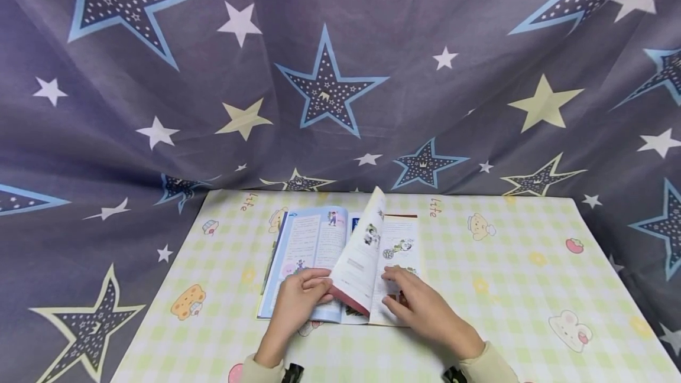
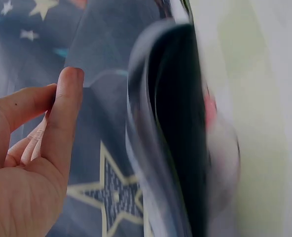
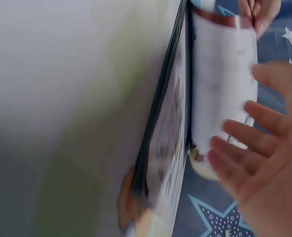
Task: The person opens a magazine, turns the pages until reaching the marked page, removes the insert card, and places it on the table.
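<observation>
An open book (image 1: 305, 244) with printed text and small color pictures lies on the table. One of its pages (image 1: 357, 265) stands raised and slanted between the two sides. My left hand (image 1: 299, 299) pinches that page's lower corner between thumb and fingers; the right wrist view also shows this pinched page (image 3: 220, 84). In the left wrist view, thumb and index fingertips of the left hand (image 2: 42, 143) meet. Over the lower part of the right-hand page, my right hand (image 1: 422, 307) hovers with fingers apart. Nothing is held in the right hand (image 3: 267, 158).
The table (image 1: 495, 288) wears a pale green and white checked cloth with cartoon prints. Behind and beside it hangs a dark curtain (image 1: 409, 99) patterned with stars. A dark red edge (image 1: 401, 216) shows beyond the book's top right.
</observation>
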Demonstrator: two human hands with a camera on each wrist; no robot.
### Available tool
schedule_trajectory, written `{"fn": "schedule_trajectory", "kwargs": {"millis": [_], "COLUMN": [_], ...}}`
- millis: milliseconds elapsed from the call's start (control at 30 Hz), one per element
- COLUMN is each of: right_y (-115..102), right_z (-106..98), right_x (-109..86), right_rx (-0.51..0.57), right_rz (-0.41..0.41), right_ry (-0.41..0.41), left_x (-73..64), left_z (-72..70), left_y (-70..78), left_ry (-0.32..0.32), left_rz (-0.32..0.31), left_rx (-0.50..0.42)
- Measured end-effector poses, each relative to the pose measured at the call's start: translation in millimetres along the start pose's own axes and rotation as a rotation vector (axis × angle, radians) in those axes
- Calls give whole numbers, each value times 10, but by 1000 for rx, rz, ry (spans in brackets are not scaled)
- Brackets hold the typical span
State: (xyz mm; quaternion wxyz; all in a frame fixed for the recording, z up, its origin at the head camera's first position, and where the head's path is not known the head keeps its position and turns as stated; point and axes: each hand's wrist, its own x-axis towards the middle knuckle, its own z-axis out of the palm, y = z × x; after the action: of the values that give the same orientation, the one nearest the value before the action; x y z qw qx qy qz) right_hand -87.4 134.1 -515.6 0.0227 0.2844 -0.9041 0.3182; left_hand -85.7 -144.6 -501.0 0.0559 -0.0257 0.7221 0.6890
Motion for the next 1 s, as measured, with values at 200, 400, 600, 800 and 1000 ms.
{"fn": "schedule_trajectory", "kwargs": {"millis": [200, 400, 600, 800, 1000], "right_y": [97, 136, 131, 135, 161], "right_z": [-28, -20, -29, -70, -145], "right_x": [-88, -135, -145, -144, -156], "right_rx": [-142, -155, -149, -156, -105], "right_rz": [-29, -37, -62, -103, -79], "right_ry": [-208, -261, -229, -170, -139], "left_x": [-89, -188, -262, -297, -301], "left_z": [-392, -705, -894, -976, -985], "left_y": [-59, -106, -147, -172, -181], "left_ry": [181, 301, 350, 373, 371], "left_rz": [-52, -119, -151, -174, -183], "left_rx": [43, 142, 211, 298, 317]}}
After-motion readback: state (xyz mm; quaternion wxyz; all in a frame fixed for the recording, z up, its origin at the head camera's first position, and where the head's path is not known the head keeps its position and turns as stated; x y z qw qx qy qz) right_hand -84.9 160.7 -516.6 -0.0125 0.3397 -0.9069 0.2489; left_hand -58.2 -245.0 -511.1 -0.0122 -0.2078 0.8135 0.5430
